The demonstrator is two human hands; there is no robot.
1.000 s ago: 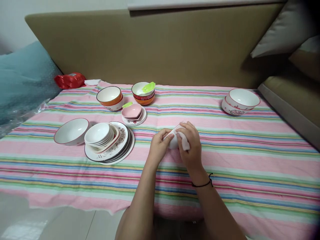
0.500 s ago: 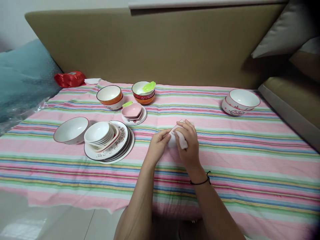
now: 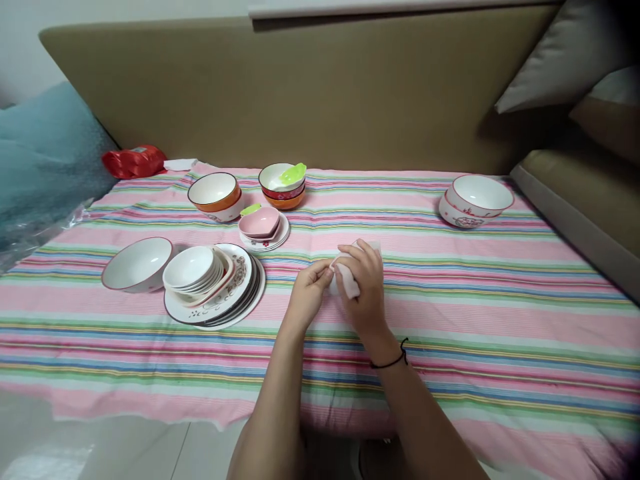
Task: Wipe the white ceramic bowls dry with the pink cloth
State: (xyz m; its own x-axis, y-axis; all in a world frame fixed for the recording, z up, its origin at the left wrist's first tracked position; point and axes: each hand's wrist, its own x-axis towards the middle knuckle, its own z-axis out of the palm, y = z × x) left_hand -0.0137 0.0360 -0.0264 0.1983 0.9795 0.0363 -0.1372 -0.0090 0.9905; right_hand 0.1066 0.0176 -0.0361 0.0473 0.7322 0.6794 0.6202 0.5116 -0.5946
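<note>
My right hand (image 3: 364,283) is closed around a crumpled white tissue (image 3: 351,285) and presses it against a pale, thin-edged dish (image 3: 334,289). Most of that dish is covered by my fingers and the tissue, so its shape cannot be made out. My left hand (image 3: 309,288) pinches the dish's left edge between thumb and fingers. Both hands are above the striped cloth (image 3: 430,313), in front of me near the middle. To their left stands a stack of plates (image 3: 243,283) with small white bowls (image 3: 189,267) on top.
A large white bowl (image 3: 137,263) is left of the plates. Behind are orange-rimmed bowls (image 3: 215,190), bowls with a green leaf-shaped dish (image 3: 293,175), and pink heart-shaped dishes (image 3: 260,222) on saucers. Stacked white bowls (image 3: 480,197) stand far right. A red package (image 3: 135,162) lies back left.
The view has shifted slightly. My right hand has moved a little over the dish with the tissue, its fingers now further toward the left hand, which keeps its pinch.
</note>
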